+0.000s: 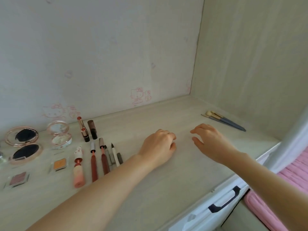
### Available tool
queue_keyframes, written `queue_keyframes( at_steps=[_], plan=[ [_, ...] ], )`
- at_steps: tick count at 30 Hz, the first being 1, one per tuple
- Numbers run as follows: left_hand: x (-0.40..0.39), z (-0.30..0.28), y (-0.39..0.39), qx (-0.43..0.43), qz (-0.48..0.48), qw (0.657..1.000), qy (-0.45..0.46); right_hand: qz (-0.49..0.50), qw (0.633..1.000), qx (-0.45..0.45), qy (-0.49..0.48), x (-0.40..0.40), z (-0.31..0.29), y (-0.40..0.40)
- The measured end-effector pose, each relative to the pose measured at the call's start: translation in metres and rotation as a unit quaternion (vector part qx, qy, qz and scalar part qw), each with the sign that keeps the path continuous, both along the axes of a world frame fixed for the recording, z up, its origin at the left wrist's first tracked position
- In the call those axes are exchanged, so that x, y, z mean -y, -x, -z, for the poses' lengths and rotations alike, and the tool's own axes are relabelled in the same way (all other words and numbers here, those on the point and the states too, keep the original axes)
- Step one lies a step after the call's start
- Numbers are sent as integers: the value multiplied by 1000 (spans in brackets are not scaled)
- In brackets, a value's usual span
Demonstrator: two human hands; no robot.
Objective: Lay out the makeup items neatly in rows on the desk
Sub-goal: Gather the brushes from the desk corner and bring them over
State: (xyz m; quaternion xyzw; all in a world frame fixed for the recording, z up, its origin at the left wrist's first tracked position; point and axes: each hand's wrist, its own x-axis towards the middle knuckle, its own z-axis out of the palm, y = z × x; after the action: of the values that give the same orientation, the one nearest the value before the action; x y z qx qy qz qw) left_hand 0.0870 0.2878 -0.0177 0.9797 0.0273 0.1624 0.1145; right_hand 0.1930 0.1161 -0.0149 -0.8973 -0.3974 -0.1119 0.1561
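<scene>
Pale wood desk (pixel 166 189) w/ cartoon-cat wall behind; makeup (pixel 93 155) in rows at frame left, brushes (pixel 225 120) upper right. Left hand (pixel 158 145) curled, holding nothing; right hand (pixel 210 139) relaxed, empty, mid-frame.

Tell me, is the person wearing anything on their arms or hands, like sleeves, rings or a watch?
No. Both arms are bare from the bottom of the picture up to the wrists, with no sleeves showing. The left hand and the right hand have no gloves, and no watch or bracelet sits on either wrist. No rings show on the fingers, though some are tucked out of sight.
</scene>
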Motion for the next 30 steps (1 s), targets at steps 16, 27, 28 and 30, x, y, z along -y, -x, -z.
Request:
queue_keyframes(
  at_steps=[16,27,28,30],
  plan=[
    [80,4,-157,-45,89,989,-105,152,988,-34,14,65,-2,-144],
    [81,1,-200,-92,136,975,-148,170,984,-52,12,60,5,-180],
    [80,1,-200,-90,140,975,-148,170,984,-53,15,61,3,-181],
    [77,0,-201,-72,143,977,-140,164,984,-57,26,62,0,-184]
  ],
)
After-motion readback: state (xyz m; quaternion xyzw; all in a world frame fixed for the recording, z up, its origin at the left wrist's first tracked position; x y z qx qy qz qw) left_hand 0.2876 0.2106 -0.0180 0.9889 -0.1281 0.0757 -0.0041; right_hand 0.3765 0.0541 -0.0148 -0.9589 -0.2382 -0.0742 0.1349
